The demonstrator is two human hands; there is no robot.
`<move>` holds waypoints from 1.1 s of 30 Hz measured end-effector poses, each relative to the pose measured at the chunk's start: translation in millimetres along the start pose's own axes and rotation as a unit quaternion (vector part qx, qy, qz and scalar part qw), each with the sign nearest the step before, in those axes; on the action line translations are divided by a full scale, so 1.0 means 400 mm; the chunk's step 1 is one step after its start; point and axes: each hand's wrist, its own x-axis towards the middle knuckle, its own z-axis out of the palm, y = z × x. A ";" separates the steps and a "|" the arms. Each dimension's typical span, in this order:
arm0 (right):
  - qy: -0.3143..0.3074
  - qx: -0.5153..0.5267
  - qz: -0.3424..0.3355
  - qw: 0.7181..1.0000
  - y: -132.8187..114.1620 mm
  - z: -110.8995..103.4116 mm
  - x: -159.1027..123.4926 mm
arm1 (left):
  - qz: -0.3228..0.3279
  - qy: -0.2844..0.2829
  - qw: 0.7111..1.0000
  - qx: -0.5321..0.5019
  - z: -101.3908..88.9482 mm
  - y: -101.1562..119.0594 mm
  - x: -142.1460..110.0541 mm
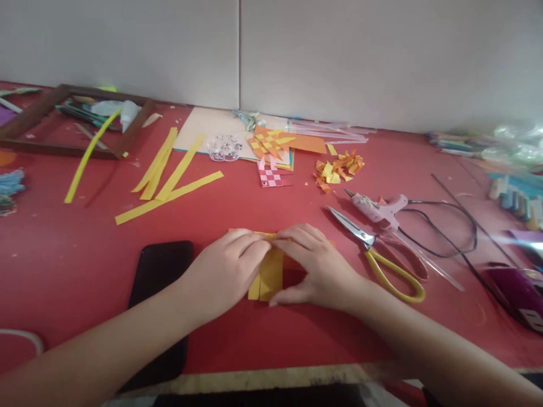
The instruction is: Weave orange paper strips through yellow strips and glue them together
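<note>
Yellow paper strips (271, 277) lie side by side on the red table, with orange paper (292, 263) partly showing beside them under my right hand. My left hand (233, 263) is closed, its curled fingers pinching the upper end of the yellow strips. Against the same upper edge rest the fingertips of my right hand (318, 263), while its thumb stretches away toward the strips' lower end. Both hands meet there and hide most of the orange paper. A black phone (163, 274) lies partly beneath my left forearm.
Scissors (369, 243) and a pink glue gun (379, 212) with its cord lie to the right. Loose yellow strips (169, 192), woven paper fish (271, 175), paper scraps (337, 169) and a wooden frame (63, 90) are farther back. A wall stands behind.
</note>
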 end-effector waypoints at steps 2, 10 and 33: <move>0.004 -0.016 0.007 1.000 -0.003 0.005 -0.006 | -0.021 0.010 1.000 0.000 -0.001 -0.010 -0.006; -0.001 0.023 0.018 1.000 0.026 -0.027 -0.010 | -0.029 -0.019 0.999 -0.001 -0.009 -0.006 -0.019; -0.067 -0.064 0.134 0.987 0.069 -0.072 -0.029 | -0.062 -0.040 0.997 -0.030 -0.011 0.005 -0.011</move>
